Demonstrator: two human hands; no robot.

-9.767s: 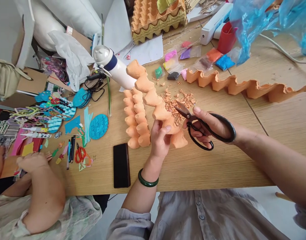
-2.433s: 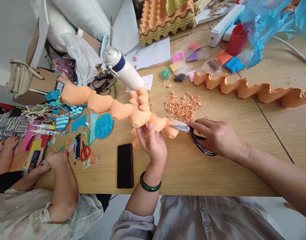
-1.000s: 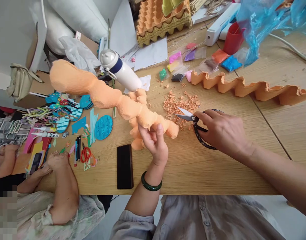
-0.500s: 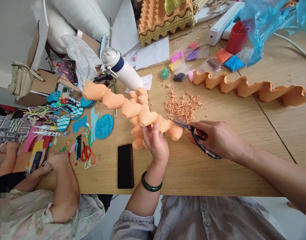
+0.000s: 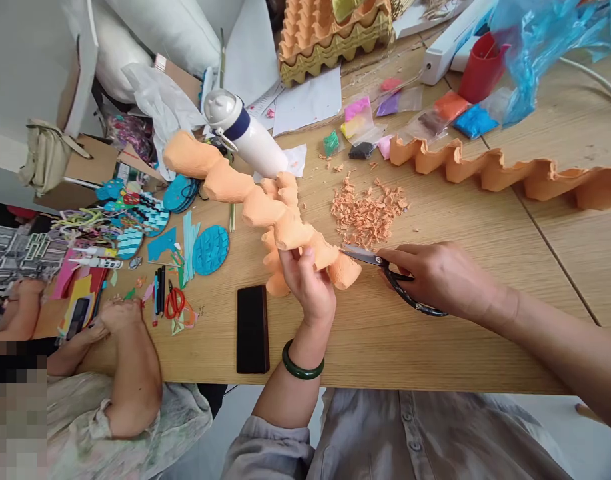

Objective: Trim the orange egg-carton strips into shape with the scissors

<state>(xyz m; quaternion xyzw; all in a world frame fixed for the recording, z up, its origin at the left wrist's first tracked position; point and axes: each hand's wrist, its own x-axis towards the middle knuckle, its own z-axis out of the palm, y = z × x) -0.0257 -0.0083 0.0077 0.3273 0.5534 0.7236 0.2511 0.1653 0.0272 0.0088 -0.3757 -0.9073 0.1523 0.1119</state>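
Observation:
My left hand (image 5: 310,283) is closed on an orange egg carton strip (image 5: 262,207), a row of joined cups held slantwise above the table. In my right hand (image 5: 430,273) is a pair of scissors (image 5: 410,293) with dark handles, its blades touching the strip's edge near the right-end cup. Just beyond the blades lies a heap of small orange carton scraps (image 5: 368,213). Behind and below the held strip, another orange cup strip (image 5: 278,283) rests on the table, partly hidden. A further egg carton strip (image 5: 505,170) lies at the right.
A black phone (image 5: 252,330) lies left of my forearm. Behind the held strip are a white bottle (image 5: 250,137) and stacked egg trays (image 5: 335,40). Small colored packets (image 5: 358,120) and a red cup (image 5: 480,70) stand farther back. At left, another person's arms (image 5: 130,360) rest by craft pieces.
The held strip has tilted more steeply, its left end rising and its right end dropping slightly. The scissors stay at its edge. The whole view has shifted a little.

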